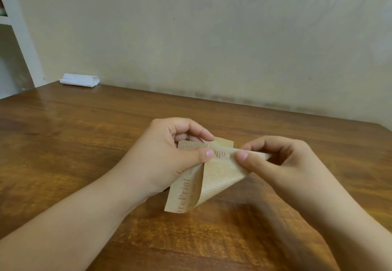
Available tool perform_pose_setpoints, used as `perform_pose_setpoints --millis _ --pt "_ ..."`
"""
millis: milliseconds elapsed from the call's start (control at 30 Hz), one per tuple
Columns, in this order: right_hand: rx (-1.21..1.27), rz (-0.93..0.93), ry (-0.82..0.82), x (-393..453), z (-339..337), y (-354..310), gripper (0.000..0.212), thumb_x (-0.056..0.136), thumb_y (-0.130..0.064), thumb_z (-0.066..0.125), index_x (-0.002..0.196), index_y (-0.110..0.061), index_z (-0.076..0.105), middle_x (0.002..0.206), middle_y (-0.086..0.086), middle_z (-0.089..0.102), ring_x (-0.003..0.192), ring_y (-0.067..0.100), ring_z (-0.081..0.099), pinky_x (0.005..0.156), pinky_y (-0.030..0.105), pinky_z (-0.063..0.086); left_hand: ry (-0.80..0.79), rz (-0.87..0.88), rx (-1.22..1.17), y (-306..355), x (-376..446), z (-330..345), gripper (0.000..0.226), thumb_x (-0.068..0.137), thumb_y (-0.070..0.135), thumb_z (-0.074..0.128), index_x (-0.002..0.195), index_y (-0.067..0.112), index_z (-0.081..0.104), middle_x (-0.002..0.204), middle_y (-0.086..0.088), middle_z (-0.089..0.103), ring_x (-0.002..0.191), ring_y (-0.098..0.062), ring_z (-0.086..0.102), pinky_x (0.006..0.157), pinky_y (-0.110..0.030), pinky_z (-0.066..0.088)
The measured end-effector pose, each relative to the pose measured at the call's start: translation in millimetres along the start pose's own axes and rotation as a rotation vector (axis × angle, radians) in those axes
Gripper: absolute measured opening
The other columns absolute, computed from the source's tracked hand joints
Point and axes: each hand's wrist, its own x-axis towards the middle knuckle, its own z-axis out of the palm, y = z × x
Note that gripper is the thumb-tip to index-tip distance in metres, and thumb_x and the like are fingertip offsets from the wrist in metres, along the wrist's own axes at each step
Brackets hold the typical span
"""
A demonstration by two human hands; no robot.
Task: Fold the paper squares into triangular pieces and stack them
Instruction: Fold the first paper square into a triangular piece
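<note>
Above table (84, 143): left hand (167, 156), right hand (273, 160) pinch paper square (214, 177) (half-folded) between them

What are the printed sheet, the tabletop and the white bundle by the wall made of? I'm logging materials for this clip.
Printed sheet: thin tan paper, matte, seemingly kraft-like; it curls and creases between both hands and carries newspaper-style print.
Tabletop: wood or wood veneer, brown with visible grain and a glossy sheen.
White bundle: soft folded layers, probably tissue or cloth; too far away to tell.
</note>
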Motion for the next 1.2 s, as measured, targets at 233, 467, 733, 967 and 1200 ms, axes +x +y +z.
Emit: perform_pose_setpoints --millis 233,467,733,967,1200 --pt "0.04 -0.057 -0.024 1 2 5 0.023 0.067 -0.046 0.067 0.072 -0.025 0.074 0.07 0.005 0.07 0.062 0.015 0.056 0.063 0.026 0.045 -0.048 0.003 -0.063 0 -2 2 0.018 0.063 0.014 0.078 0.078 0.023 0.073 0.083 -0.006 0.073 0.079 -0.02 0.072 0.073 -0.035 0.059" --pt "0.185 -0.002 -0.073 4 2 8 0.022 0.065 -0.04 0.068 0.068 -0.019 0.075 0.069 0.0 0.071 0.067 0.006 0.061 0.065 0.018 0.046 -0.086 -0.011 -0.139 2 -2 1 0.016 0.058 0.014 0.076 0.073 0.018 0.074 0.081 -0.005 0.074 0.077 -0.018 0.072 0.068 -0.027 0.058" --pt "0.217 0.034 -0.078 5 2 9 0.025 0.065 -0.037 0.069 0.069 -0.013 0.075 0.07 0.005 0.071 0.066 0.007 0.06 0.061 0.011 0.045 -0.093 -0.047 -0.15 0 0 1 0.016 0.058 0.012 0.075 0.074 0.013 0.074 0.079 -0.004 0.074 0.075 -0.016 0.072 0.064 -0.023 0.057" --pt "0.036 0.066 -0.116 3 -2 6 0.015 0.075 -0.033 0.071 0.074 -0.019 0.075 0.073 0.001 0.073 0.064 0.006 0.06 0.064 0.015 0.044 -0.098 -0.083 -0.057 -1 0 2 0.013 0.06 0.011 0.079 0.071 0.018 0.075 0.075 -0.004 0.073 0.072 -0.015 0.071 0.066 -0.025 0.057" --pt "-0.247 0.239 -0.238 5 0 13 0.018 0.076 -0.04 0.071 0.074 -0.022 0.074 0.085 0.006 0.07 0.075 0.021 0.062 0.071 0.032 0.05 -0.162 -0.196 0.178 -10 -2 10 0.02 0.07 0.012 0.08 0.08 0.027 0.073 0.075 0.004 0.073 0.07 -0.013 0.069 0.073 -0.033 0.056"
